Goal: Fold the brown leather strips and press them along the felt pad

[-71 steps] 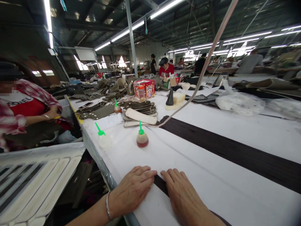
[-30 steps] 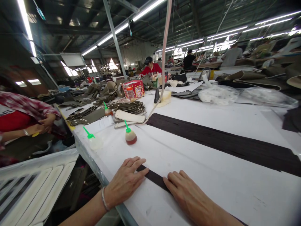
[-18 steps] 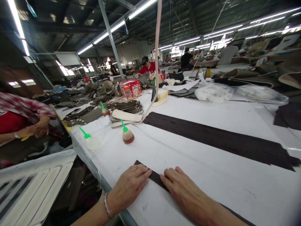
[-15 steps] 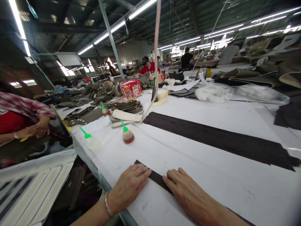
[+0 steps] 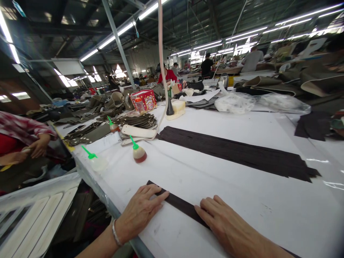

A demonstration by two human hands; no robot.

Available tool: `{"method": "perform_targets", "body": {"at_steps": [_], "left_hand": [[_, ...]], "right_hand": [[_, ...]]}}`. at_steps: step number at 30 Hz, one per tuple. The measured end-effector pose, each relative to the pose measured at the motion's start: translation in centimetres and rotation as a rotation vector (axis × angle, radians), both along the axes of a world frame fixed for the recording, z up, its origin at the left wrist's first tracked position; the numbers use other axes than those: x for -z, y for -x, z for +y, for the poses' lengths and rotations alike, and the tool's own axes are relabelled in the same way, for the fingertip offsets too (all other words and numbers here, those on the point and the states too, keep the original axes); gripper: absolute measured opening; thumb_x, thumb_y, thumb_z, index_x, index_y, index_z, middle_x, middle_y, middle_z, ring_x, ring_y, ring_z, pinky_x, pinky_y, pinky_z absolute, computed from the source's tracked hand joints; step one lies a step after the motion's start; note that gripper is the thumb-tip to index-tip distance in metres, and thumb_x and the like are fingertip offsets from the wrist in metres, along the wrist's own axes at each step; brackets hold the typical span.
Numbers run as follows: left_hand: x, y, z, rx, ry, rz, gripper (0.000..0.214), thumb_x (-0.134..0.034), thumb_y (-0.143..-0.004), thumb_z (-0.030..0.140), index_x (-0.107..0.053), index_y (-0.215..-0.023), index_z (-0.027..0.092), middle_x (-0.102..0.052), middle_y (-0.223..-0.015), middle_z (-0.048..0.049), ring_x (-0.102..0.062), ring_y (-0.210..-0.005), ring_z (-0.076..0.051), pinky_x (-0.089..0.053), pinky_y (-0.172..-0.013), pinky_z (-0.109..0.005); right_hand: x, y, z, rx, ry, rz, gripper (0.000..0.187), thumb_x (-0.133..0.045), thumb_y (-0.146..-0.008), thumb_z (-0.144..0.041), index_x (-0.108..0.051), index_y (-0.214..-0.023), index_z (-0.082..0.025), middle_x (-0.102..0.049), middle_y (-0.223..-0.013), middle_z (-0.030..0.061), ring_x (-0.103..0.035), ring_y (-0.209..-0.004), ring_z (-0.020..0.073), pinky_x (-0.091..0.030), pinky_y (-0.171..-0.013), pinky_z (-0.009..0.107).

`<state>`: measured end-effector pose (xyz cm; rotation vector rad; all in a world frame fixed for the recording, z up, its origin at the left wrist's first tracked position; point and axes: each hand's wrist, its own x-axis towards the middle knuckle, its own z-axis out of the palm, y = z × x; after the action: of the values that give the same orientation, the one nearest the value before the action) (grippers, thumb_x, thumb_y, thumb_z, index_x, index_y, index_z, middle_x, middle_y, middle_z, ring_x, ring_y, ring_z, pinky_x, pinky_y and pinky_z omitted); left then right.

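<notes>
A long, narrow dark strip (image 5: 182, 208) of fabric or leather lies diagonally across the white tabletop, close in front of me. Near its far left end, my left hand (image 5: 143, 206) rests over it, fingers laid out flat and the index finger stretched along the strip. My right hand (image 5: 223, 218) is farther down the same strip, its fingers curled and closed at the edge. The right forearm covers part of the strip, whose lower end shows again past it. Beyond my hands lies a wide stack of similar dark strips (image 5: 231, 152).
Squeeze bottles with green nozzles, one half full (image 5: 139, 154) and one pale (image 5: 97, 162), stand left. Behind are white straps (image 5: 138, 132), a red box (image 5: 146, 99), a hanging hose (image 5: 161, 53) and plastic bags (image 5: 236, 102). A co-worker's hands (image 5: 39, 146) are at far left.
My right hand has slid down along the strip, away from my left hand, so more strip shows between them. My left index finger is more stretched out. The view has turned slightly right.
</notes>
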<state>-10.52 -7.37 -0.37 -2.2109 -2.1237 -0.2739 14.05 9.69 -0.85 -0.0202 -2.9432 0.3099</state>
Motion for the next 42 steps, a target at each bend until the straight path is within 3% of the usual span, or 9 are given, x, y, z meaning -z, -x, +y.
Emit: {"method": "perform_targets", "body": {"at_steps": [5, 11, 15, 19, 23, 26, 32, 35, 42], "left_hand": [[0.4, 0.7, -0.4, -0.005, 0.018, 0.023, 0.042, -0.048, -0.096, 0.022, -0.047, -0.137, 0.030, -0.056, -0.128, -0.0051, -0.051, -0.117, -0.023, -0.043, -0.100, -0.045], [-1.2, 3.8, -0.1, -0.066, -0.026, 0.121, 0.036, -0.051, -0.095, 0.024, -0.053, -0.131, 0.031, -0.056, -0.129, -0.0043, -0.049, -0.122, -0.023, -0.037, -0.105, -0.049], [-1.8, 0.5, 1.2, -0.180, -0.223, 0.013, 0.032, -0.044, -0.096, 0.016, -0.056, -0.125, 0.022, -0.056, -0.128, -0.0096, -0.051, -0.119, -0.023, -0.043, -0.101, -0.047], [0.6, -4.1, 2.0, -0.064, -0.158, -0.180, 0.038, -0.041, -0.092, 0.007, -0.054, -0.126, 0.017, -0.061, -0.121, -0.0089, -0.057, -0.112, -0.019, -0.050, -0.098, -0.038], [2.2, -5.0, 1.6, -0.087, -0.128, -0.139, 0.045, -0.043, -0.088, 0.002, -0.053, -0.129, 0.017, -0.058, -0.129, -0.0088, -0.054, -0.119, -0.021, -0.048, -0.102, -0.042], [2.0, -4.5, 1.1, -0.069, -0.085, -0.113, 0.053, -0.044, -0.087, 0.001, -0.048, -0.135, 0.021, -0.055, -0.134, -0.0074, -0.050, -0.124, -0.021, -0.046, -0.104, -0.040], [1.7, -4.7, 0.7, -0.083, -0.045, -0.032, 0.061, -0.043, -0.088, 0.001, -0.042, -0.140, 0.032, -0.048, -0.140, -0.0063, -0.046, -0.129, -0.022, -0.044, -0.106, -0.043], [1.7, -4.9, 0.7, -0.076, -0.034, -0.005, 0.060, -0.042, -0.089, 0.002, -0.041, -0.141, 0.033, -0.047, -0.141, -0.0067, -0.046, -0.128, -0.023, -0.045, -0.105, -0.043], [1.2, -4.6, 0.7, -0.057, -0.046, 0.047, 0.060, -0.041, -0.087, 0.002, -0.044, -0.139, 0.032, -0.050, -0.138, -0.0060, -0.049, -0.126, -0.022, -0.047, -0.103, -0.042]], "right_hand": [[0.1, -0.5, -0.1, 0.013, -0.013, 0.003, 0.031, -0.048, -0.078, 0.005, -0.053, -0.099, -0.017, -0.051, -0.091, 0.0028, -0.044, -0.076, 0.0187, -0.030, -0.077, 0.034], [0.3, 4.0, -2.3, 0.048, -0.214, 0.099, 0.017, -0.056, -0.080, -0.001, -0.055, -0.088, -0.016, -0.051, -0.084, 0.0034, -0.044, -0.074, 0.0199, -0.031, -0.072, 0.034], [0.6, 6.3, -3.3, 0.086, -0.286, 0.123, 0.014, -0.058, -0.080, -0.002, -0.056, -0.085, -0.015, -0.051, -0.083, 0.0041, -0.045, -0.075, 0.0210, -0.032, -0.072, 0.036], [1.1, 6.5, -3.4, 0.105, -0.294, 0.155, 0.018, -0.060, -0.080, -0.005, -0.057, -0.097, -0.013, -0.053, -0.089, 0.0049, -0.046, -0.079, 0.0217, -0.034, -0.078, 0.039], [1.0, 5.1, -3.3, 0.102, -0.306, 0.153, 0.021, -0.056, -0.080, -0.003, -0.057, -0.099, -0.012, -0.053, -0.088, 0.0047, -0.046, -0.078, 0.0210, -0.034, -0.076, 0.038], [0.7, 3.4, -3.1, 0.096, -0.294, 0.128, 0.018, -0.056, -0.079, -0.002, -0.056, -0.092, -0.015, -0.052, -0.086, 0.0046, -0.045, -0.076, 0.0208, -0.032, -0.072, 0.036], [0.8, -0.4, -2.4, 0.077, -0.250, 0.139, 0.023, -0.053, -0.076, -0.002, -0.054, -0.094, -0.016, -0.050, -0.085, 0.0040, -0.043, -0.073, 0.0193, -0.030, -0.070, 0.035], [0.8, -2.0, -2.2, 0.085, -0.245, 0.176, 0.023, -0.052, -0.072, -0.001, -0.053, -0.089, -0.016, -0.050, -0.082, 0.0034, -0.043, -0.069, 0.0185, -0.030, -0.069, 0.034], [-0.4, -6.1, -2.0, 0.112, -0.272, 0.217, 0.034, -0.048, -0.071, 0.000, -0.054, -0.101, -0.015, -0.053, -0.084, 0.0026, -0.049, -0.073, 0.0184, -0.035, -0.072, 0.033]]}}
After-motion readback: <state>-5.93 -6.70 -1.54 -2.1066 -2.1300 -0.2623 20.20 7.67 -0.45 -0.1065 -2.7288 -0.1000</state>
